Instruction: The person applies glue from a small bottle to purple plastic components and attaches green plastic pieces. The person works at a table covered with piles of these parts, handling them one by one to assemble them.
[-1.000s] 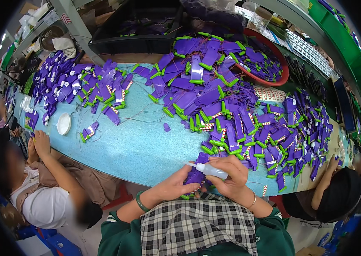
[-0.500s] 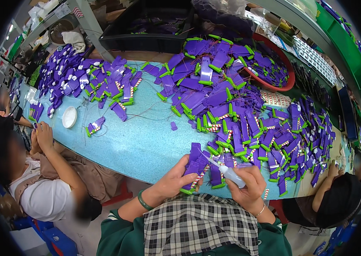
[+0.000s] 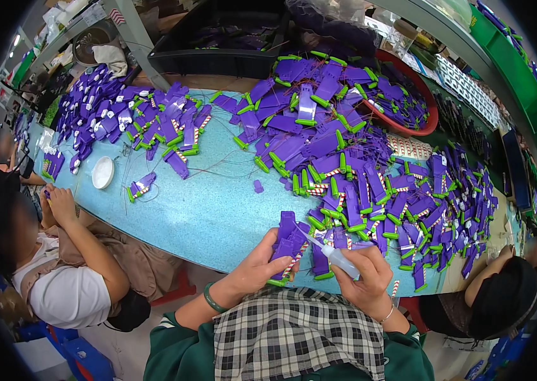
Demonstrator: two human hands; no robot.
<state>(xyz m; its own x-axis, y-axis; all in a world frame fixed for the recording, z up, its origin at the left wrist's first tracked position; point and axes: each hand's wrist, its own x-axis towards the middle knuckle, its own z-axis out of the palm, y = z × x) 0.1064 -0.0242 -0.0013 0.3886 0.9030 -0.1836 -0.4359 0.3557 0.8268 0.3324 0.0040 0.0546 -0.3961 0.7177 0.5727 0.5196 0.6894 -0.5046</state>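
My left hand [image 3: 257, 261] grips a purple plastic part [image 3: 288, 238] with a green end and a red-and-white striped strip, held above the table's near edge. Closed around a small translucent squeeze bottle [image 3: 343, 261] is my right hand [image 3: 369, 279]. The bottle's long thin nozzle slants up and left, its tip at the purple part's right side; whether it touches, I cannot tell. Just right of my hands, a big heap of similar purple and green parts [image 3: 370, 190] spreads over the light blue table [image 3: 217, 216].
A red basin [image 3: 430, 117] of purple parts stands at the far right, a black bin [image 3: 217, 62] at the back. Further left are a white bowl [image 3: 103, 173] and another purple pile [image 3: 100, 114]. People sit at both sides; one in a white shirt [image 3: 68, 289] works at left.
The bottle and both hands have shifted slightly left, the nozzle staying by the purple part. The person at left has lowered their hands a little.
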